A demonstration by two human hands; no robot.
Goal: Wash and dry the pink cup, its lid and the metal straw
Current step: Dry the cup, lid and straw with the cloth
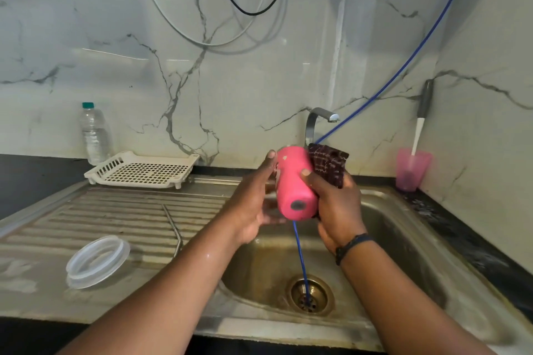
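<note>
The pink cup (pixel 294 181) is held over the sink basin (pixel 389 239), tilted on its side with its base turned toward the camera. It is held between both hands.

The left hand (pixel 256 207) is placed against the cup's left side. Its fingers are extended along the cup wall, the thumb tip lying at the far end of the cup; whether the hidden fingers curl under the cup cannot be told.

The right hand (pixel 337 210) is closed around a dark scrubbing pad (pixel 328 167), which is pressed against the cup's right side. The thumb is laid on the pink surface, and the pad projects above the fingers. A dark band (pixel 352 245) is worn on the right wrist.

The lid (pixel 96 262), clear and round, is seen well to the left of the left hand, lying flat on the ribbed draining board (pixel 115 219). The metal straw (pixel 173 228) is laid on the same board, between the lid and the left forearm, apart from both.

A blue hose (pixel 300 256) is seen below the cup, running down into the drain (pixel 310 294). The tap (pixel 317 121) stands just beyond the hands. A white rack (pixel 141 168) and a water bottle (pixel 95 135) are located far left of the left hand. A pink tumbler holding a brush (pixel 412 168) stands right of the right hand, near the wall.
</note>
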